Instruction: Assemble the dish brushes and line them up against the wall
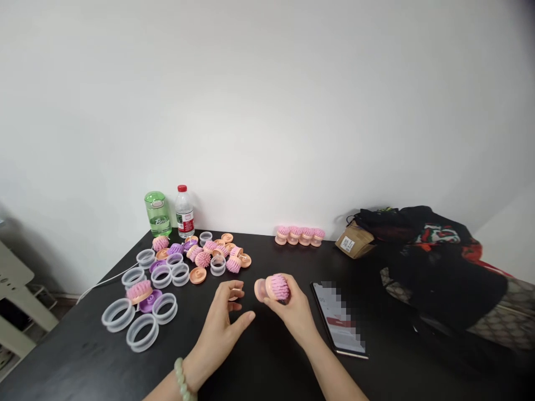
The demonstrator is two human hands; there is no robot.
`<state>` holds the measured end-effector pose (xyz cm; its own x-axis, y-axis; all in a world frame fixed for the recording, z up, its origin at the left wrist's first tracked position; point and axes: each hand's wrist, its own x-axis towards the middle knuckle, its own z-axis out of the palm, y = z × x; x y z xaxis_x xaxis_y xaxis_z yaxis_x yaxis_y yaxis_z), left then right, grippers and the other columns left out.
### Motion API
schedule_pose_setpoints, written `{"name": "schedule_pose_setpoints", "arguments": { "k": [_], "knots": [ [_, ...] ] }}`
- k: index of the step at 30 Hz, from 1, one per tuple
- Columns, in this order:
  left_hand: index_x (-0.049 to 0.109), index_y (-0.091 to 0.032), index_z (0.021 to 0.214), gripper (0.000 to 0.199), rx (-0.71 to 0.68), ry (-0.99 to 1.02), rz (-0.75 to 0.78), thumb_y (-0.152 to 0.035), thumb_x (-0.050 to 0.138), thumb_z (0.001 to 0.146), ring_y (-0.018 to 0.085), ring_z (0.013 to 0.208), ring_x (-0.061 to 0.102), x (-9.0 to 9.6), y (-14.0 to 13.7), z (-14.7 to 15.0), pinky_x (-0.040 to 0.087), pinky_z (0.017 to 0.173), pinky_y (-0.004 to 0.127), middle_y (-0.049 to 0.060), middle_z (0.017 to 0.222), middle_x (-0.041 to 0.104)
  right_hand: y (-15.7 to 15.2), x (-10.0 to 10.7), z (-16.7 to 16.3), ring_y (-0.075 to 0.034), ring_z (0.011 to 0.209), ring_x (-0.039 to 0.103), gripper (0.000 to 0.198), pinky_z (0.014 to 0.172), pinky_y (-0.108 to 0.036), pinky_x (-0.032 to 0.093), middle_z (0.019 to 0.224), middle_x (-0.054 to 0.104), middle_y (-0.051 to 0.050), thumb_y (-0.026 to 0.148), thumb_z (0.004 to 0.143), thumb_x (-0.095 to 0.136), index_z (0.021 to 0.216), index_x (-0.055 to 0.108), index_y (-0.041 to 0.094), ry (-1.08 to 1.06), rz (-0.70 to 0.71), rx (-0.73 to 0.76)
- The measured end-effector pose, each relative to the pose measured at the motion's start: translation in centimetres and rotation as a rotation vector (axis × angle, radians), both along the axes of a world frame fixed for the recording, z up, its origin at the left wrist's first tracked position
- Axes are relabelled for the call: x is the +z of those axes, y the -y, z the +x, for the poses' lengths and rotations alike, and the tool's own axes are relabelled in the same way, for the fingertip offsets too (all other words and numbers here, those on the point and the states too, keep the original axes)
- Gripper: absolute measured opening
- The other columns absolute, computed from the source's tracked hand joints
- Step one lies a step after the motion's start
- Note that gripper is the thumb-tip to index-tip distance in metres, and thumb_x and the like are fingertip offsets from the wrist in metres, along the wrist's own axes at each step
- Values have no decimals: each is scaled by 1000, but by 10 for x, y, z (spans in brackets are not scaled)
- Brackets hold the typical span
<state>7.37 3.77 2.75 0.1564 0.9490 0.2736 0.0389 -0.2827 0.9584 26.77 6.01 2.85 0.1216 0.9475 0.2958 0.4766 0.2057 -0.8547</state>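
My right hand [295, 312] is closed around a pink-bristled scalp brush [276, 288], held on its side with its bristles to the right. Its translucent middle ring and peach end piece point left, toward my other hand. My left hand [219, 323] is open, thumb and fingers apart, a little left of the brush. A peach piece [236, 296] shows partly behind its fingers; I cannot tell whether they touch it. To the left lie loose translucent rings [142, 333], pink bristle heads [203, 259], peach caps [198, 275] and purple caps [150, 301].
Several matching brushes [300, 236] stand in a row by the wall. A phone [339, 320] lies right of my right hand. Behind it are a brown paper package [355, 240] and dark clothing [443, 267]. A green bottle [157, 214] and a red-capped water bottle [184, 213] stand back left.
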Motion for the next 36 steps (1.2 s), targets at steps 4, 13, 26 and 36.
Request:
{"name": "schedule_pose_setpoints", "arguments": {
  "k": [4, 13, 26, 36],
  "knots": [
    [51, -26, 119, 38, 42, -19, 14, -28, 66, 84, 26, 113, 55, -7, -1, 0, 52, 88, 40, 9, 119, 55, -38, -12, 9, -25, 91, 66, 34, 80, -33, 50, 98, 67, -4, 27, 68, 73, 98, 60, 22, 177, 7, -130],
    [48, -28, 121, 38, 96, -76, 67, -25, 63, 86, 25, 112, 57, -10, -10, -11, 53, 89, 41, 7, 118, 55, -147, -23, 22, -28, 101, 65, 40, 83, -34, 50, 109, 66, -8, 20, 71, 77, 108, 62, 19, 335, -3, -246],
    [50, -30, 127, 47, 154, -164, 171, -22, 65, 84, 27, 110, 61, -19, -16, -20, 57, 85, 39, 8, 123, 57, -223, -56, 23, -21, 97, 67, 29, 83, -41, 58, 118, 64, -8, 32, 97, 62, 122, 59, 16, 273, 64, -347],
    [53, -26, 115, 33, 304, -51, 121, -25, 64, 84, 26, 109, 59, -1, -20, -21, 54, 85, 40, 7, 114, 58, -158, -45, -15, -25, 87, 67, 24, 74, -38, 58, 101, 68, -11, 34, 93, 56, 108, 61, 16, 281, 281, -60]
  ]
}}
